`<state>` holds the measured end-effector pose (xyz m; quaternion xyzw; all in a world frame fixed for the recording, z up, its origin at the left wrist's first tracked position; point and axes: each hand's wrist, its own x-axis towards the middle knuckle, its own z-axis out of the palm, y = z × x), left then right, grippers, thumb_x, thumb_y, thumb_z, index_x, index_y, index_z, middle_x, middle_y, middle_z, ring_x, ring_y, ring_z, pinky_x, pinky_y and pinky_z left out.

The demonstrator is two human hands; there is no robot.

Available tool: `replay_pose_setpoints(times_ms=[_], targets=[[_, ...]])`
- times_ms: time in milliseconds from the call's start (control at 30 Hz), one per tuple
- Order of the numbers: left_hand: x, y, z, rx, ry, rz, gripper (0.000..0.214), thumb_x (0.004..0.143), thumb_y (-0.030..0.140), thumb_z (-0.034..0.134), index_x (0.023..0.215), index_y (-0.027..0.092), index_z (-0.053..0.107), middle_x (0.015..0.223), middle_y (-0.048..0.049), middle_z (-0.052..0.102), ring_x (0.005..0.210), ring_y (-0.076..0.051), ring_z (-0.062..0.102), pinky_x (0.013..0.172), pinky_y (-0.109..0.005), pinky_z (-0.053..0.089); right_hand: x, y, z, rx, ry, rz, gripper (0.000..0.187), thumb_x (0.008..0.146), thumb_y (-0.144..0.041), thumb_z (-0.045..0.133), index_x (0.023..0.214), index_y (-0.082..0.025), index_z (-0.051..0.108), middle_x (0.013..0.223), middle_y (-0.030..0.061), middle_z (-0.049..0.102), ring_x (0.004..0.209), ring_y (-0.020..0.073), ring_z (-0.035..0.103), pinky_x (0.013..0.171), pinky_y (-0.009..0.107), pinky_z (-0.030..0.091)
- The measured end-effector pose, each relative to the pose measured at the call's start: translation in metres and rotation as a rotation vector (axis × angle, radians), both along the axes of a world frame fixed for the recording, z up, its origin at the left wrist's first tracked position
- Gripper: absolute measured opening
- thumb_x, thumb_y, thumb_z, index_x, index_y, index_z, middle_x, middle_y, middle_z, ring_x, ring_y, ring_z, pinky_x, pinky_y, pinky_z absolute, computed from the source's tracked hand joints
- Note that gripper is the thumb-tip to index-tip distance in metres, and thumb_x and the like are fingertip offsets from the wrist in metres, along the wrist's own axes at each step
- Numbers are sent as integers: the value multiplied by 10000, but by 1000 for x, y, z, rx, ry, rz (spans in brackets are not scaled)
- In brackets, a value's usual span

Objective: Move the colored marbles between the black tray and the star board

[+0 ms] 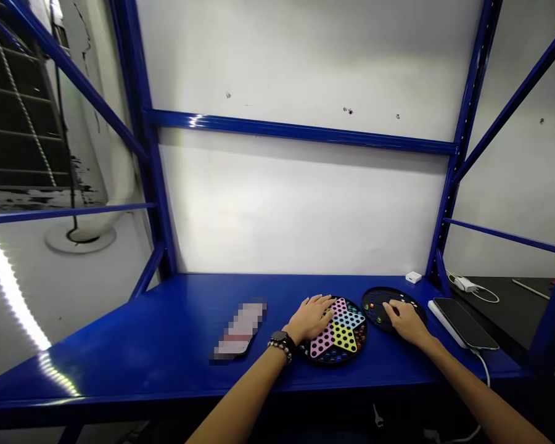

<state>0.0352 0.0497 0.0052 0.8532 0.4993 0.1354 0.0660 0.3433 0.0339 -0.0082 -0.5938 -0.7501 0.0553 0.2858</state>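
A round Chinese checkers board (340,332) with a pink, yellow and light blue star lies on the blue table. Marbles show in the dark rim around the star. My left hand (311,317) rests flat across the board's left side, fingers stretched out, covering part of the star. A watch and a beaded bracelet are on that wrist. Beside the board, to the right, is a round black tray (374,306) with a few small coloured pieces in it. My right hand (406,320) is over this tray with its fingers curled together; what they hold, if anything, is hidden.
A pixelated phone-like object (238,332) lies left of the board. On the right, a black phone (465,322) with a white cable sits on a white block. A small white case (413,277) stands at the back. Blue rack posts (444,203) frame the table (189,333).
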Motion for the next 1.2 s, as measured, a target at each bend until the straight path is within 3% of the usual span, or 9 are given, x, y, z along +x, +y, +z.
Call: replay_pose_setpoints(times_ms=[167, 333, 533, 667, 867, 1000, 1200], targets=[[0, 0, -1, 9, -2, 8, 563, 999, 535, 219, 1473, 305, 421, 1560, -12, 409, 1444, -277, 341, 1195, -490, 251, -24, 5, 4, -122, -216, 33, 254, 967, -387, 430, 783, -228, 507, 751, 24, 639, 710, 189, 597, 589, 266, 273], [-1, 2, -2, 14, -4, 6, 557, 999, 539, 225, 1463, 313, 435, 1553, -9, 421, 1444, -267, 343, 1198, -474, 252, -30, 7, 10, -202, -281, 63, 141, 960, -365, 469, 962, -234, 523, 907, 50, 676, 867, 227, 640, 641, 268, 316], [-1, 1, -2, 3, -20, 10, 579, 998, 544, 220, 1468, 283, 434, 1559, -24, 409, 1443, -290, 334, 1197, -497, 244, -27, 11, 14, -232, -277, 142, 183, 949, -316, 454, 839, -215, 560, 864, 53, 668, 863, 215, 608, 673, 276, 335], [-2, 1, -3, 3, -27, 4, 569, 996, 543, 229, 1457, 291, 448, 1554, -21, 418, 1439, -285, 345, 1196, -491, 252, -23, 25, 12, -201, -164, 172, 194, 941, -350, 454, 842, -217, 556, 849, 38, 662, 845, 204, 590, 697, 276, 364], [-2, 2, -3, 2, -26, 6, 573, 999, 540, 215, 1453, 282, 450, 1552, -26, 420, 1436, -282, 349, 1194, -492, 259, -26, 67, 10, -207, -141, 72, 267, 923, -397, 512, 1103, -205, 558, 1054, 79, 657, 1037, 222, 595, 797, 281, 405], [-1, -1, 0, -3, -23, 16, 569, 1000, 531, 226, 1448, 269, 460, 1550, -34, 424, 1434, -296, 349, 1194, -502, 257, -35, 85, 7, -293, -205, 44, 282, 918, -396, 533, 1095, -181, 577, 1102, 110, 651, 1045, 231, 609, 812, 282, 414], [0, -4, 1, 6, -41, 17, 562, 1001, 516, 241, 1434, 250, 481, 1535, -51, 444, 1423, -299, 362, 1188, -504, 272, -26, 104, 10, -260, -178, -106, 255, 974, -313, 380, 1144, -189, 525, 1100, 114, 654, 1029, 232, 622, 806, 303, 425]])
